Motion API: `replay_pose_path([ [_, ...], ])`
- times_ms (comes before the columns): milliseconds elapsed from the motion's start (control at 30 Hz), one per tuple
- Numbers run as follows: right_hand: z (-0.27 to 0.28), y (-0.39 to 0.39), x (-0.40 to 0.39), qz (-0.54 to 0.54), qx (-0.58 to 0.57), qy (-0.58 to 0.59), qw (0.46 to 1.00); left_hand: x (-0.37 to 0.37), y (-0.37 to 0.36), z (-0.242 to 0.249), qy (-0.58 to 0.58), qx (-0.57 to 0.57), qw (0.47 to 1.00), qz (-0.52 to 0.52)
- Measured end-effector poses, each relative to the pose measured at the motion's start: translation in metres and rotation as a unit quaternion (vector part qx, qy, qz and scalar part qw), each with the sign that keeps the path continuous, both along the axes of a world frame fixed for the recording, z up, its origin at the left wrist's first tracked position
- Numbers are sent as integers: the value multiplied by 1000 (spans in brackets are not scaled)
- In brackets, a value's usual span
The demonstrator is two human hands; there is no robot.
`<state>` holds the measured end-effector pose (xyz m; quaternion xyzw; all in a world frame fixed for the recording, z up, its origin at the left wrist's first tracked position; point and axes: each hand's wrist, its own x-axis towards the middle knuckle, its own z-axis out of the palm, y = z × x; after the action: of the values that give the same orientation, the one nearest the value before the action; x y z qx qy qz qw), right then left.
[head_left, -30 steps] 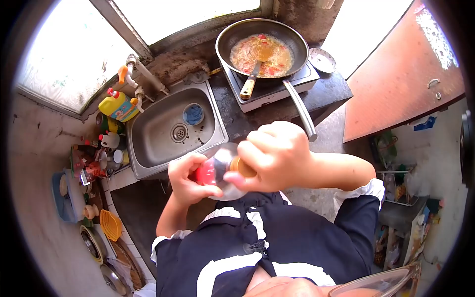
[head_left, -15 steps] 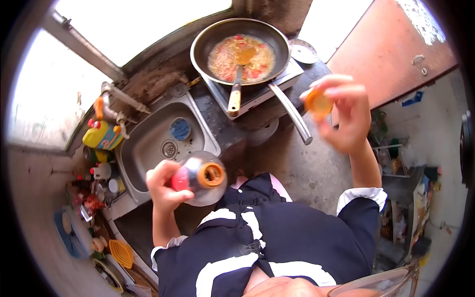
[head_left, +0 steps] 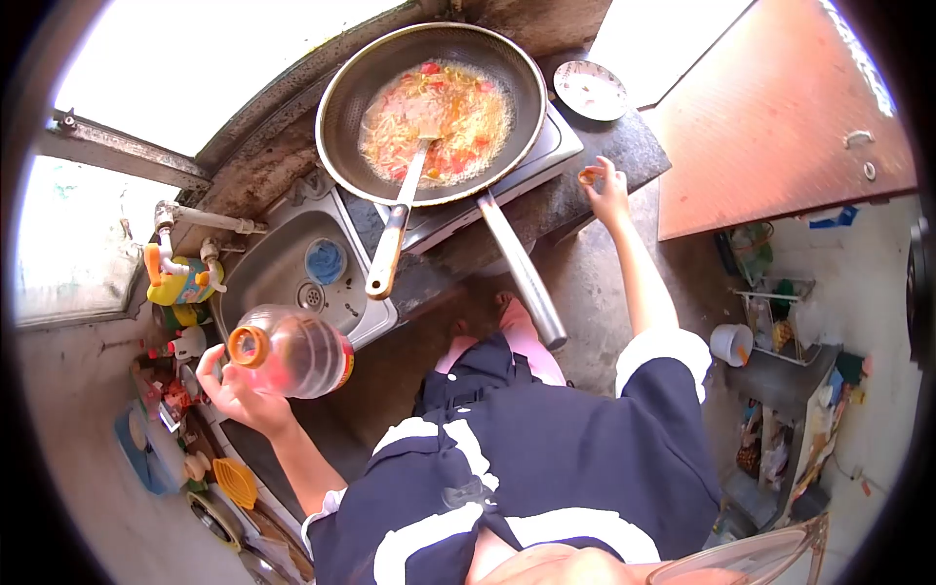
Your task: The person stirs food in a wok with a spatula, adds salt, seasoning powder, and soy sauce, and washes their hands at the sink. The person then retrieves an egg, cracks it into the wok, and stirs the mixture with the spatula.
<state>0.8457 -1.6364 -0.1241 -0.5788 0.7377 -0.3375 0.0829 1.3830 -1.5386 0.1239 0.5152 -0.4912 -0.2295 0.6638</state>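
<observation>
My left hand (head_left: 244,398) grips a large clear plastic bottle (head_left: 304,346) with an orange neck ring, over the front edge of the sink. The bottle is tilted, its uncapped mouth pointing up and left, a red and yellow label at its far end. Between thumb and fingers of my right hand (head_left: 610,193) sits an orange bottle cap (head_left: 589,177), near the counter's right end. A deep frying pan (head_left: 341,127) stands on the stove (head_left: 558,146), holding a soupy dish with red pieces (head_left: 458,117). A spatula (head_left: 394,239) rests in it, handle towards me.
Left of the stove is a metal sink (head_left: 255,285) with a blue thing (head_left: 325,261) in it. A patterned plate (head_left: 591,90) lies behind the stove's right side. The pan handle (head_left: 526,278) juts out towards me. Bottles (head_left: 185,341) crowd the left ledge; a reddish door (head_left: 780,127) stands right.
My left hand has carried the bottle left and tipped it differently. My right hand, still pinching the cap, has moved away from me towards the counter. The camera view has shifted slightly.
</observation>
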Motion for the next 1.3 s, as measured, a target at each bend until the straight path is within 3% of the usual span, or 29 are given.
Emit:
replay_pose_path([
  [167,-20,-10,2,49,41,-9,998,-21,-10,7,2,2,999,32],
  [233,-6,-10,2,46,-43,54,997,-21,-15,5,-11,2,1000,27],
  [300,31,-13,13,-18,-74,-47,996,-18,-22,4,-22,9,1000,-16],
  [333,67,-11,28,18,-59,-175,983,-13,-27,2,-51,8,999,3],
  [367,110,-5,50,50,-40,-300,952,-8,-34,0,-79,9,997,20],
  [400,150,4,77,144,-49,-344,927,-21,-41,11,-75,2,997,4],
  [467,217,27,129,327,66,-353,874,-26,-51,22,-89,13,996,-22],
  [500,243,34,158,356,173,-410,822,-30,-55,28,-85,26,995,-39],
  [533,255,42,183,377,236,-374,814,-27,-60,28,-103,34,993,-38],
  [600,260,43,220,367,376,-390,756,-23,-68,30,-122,27,991,-41],
  [667,248,43,246,269,501,-513,643,-13,-76,28,-142,22,989,-33],
  [700,237,45,256,229,499,-565,615,-9,-79,27,-162,21,986,-36],
  [900,221,37,305,98,300,-717,621,0,-96,25,-234,-7,971,-41],
  [933,223,40,310,85,279,-704,648,1,-98,26,-231,-4,972,-47],
  [1033,225,46,301,79,297,-706,639,7,-106,26,-244,-5,968,-58],
  [1100,240,50,288,40,302,-693,653,8,-111,26,-243,-3,967,-71],
  [1300,268,61,221,21,380,-486,787,10,-130,25,-295,-18,952,-82],
])
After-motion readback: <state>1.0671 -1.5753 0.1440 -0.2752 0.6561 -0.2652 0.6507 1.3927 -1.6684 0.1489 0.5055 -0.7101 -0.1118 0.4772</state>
